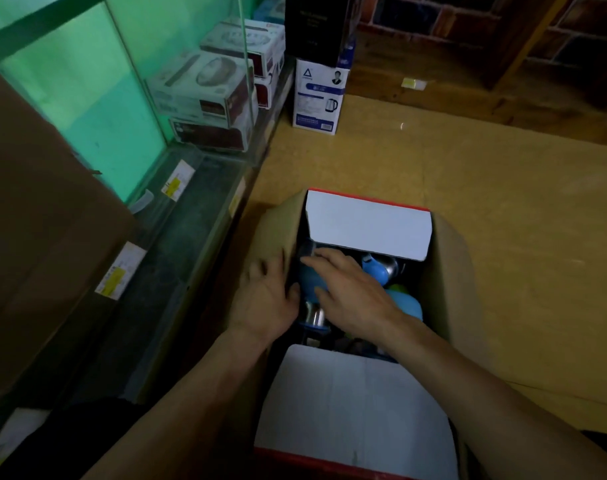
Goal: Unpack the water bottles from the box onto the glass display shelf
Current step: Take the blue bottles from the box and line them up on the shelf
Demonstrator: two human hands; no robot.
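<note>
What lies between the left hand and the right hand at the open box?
Head view: between the left hand and the right hand lie the edge of the box's left flap and a blue water bottle, which the right hand touches.

With left hand [265,299] on box wall [283,220], right hand [350,292] touches blue bottle [309,284].

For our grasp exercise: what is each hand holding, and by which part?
Nothing is clearly held. The right hand lies across the blue bottle, mid-body; grip cannot be told. The left hand presses the box flap.
</note>
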